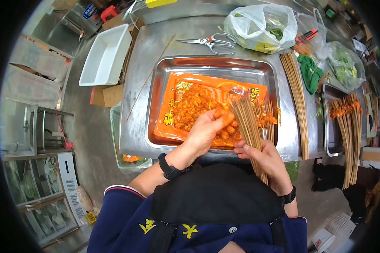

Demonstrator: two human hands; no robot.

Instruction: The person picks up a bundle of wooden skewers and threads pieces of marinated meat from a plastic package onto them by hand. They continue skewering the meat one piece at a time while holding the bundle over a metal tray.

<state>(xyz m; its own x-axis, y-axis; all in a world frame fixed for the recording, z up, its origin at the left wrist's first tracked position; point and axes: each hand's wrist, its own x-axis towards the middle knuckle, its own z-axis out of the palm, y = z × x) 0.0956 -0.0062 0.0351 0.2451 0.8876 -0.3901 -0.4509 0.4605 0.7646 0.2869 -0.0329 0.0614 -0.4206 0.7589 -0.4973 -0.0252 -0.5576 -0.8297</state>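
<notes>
My right hand is wrapped round a thick bundle of bamboo skewers, tilted with its upper ends over the metal tray. Close to those ends, my left hand has its fingers curled together and smeared with orange sauce; what they pinch is hidden. Beneath both hands, an orange printed food bag lies in the tray, with sauce-coated food pieces spread on it. At the tray's right side rest a few skewers threaded with sauced pieces.
Scissors lie behind the tray, beside a white plastic bag of greens. More bare skewers lie to the right. A second tray holds loaded skewers. A white bin stands at left; a person is at far right.
</notes>
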